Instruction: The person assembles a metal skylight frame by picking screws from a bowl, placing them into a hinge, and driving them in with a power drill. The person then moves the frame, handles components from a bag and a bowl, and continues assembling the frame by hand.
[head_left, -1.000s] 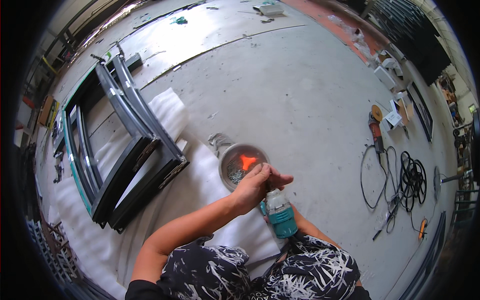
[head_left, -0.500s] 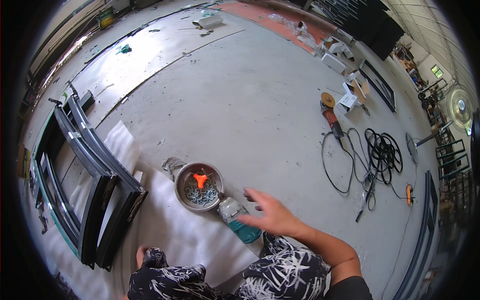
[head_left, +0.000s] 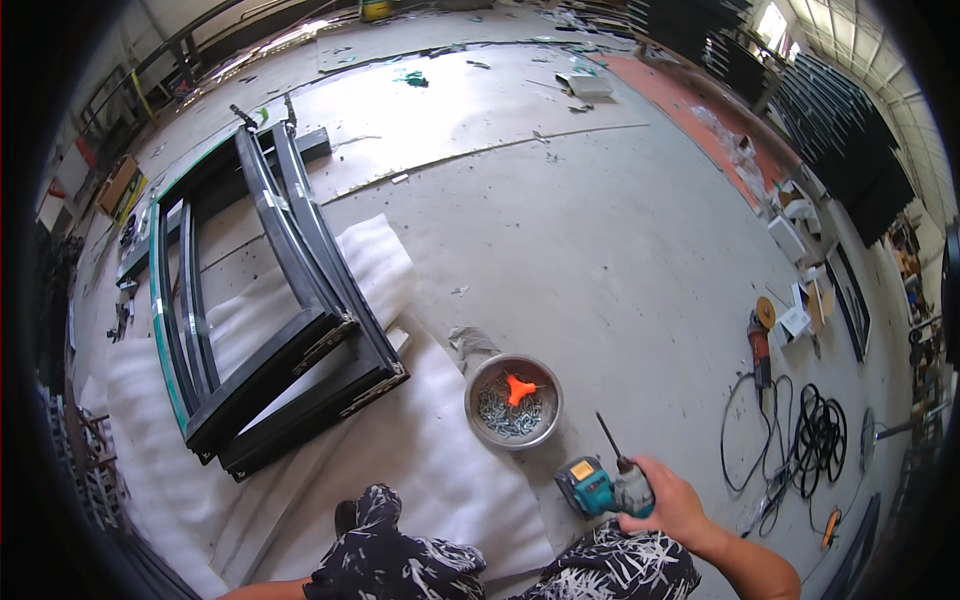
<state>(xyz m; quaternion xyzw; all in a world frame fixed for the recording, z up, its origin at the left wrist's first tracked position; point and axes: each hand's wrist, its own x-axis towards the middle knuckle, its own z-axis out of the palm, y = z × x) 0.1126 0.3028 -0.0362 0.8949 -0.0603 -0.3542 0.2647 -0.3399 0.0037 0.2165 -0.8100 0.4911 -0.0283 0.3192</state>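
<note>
Beside my right knee, my right hand (head_left: pixel 672 503) is closed around a teal and grey cordless drill (head_left: pixel 597 487). Its long thin bit (head_left: pixel 610 438) points up and to the left, and the battery end faces left. Just beyond the drill stands a round metal bowl (head_left: pixel 473 425) full of small screws (head_left: pixel 508 414), with an orange three-armed piece (head_left: pixel 518 390) lying on top. Of my left arm only the forearm (head_left: pixel 268 591) shows, at the lower edge by my left knee; the hand itself is hidden.
Black metal frames (head_left: pixel 285 370) lie stacked at the left, partly over white foam sheeting (head_left: pixel 440 480). A crumpled grey cloth (head_left: pixel 470 343) touches the bowl's far side. At the right are an angle grinder (head_left: pixel 761 345), coiled black cable (head_left: pixel 820 430) and white boxes (head_left: pixel 793 322).
My right hand, open above the drill before, has taken hold of it, lifted it and turned it. The view has swung left, and my left hand has gone out of sight.
</note>
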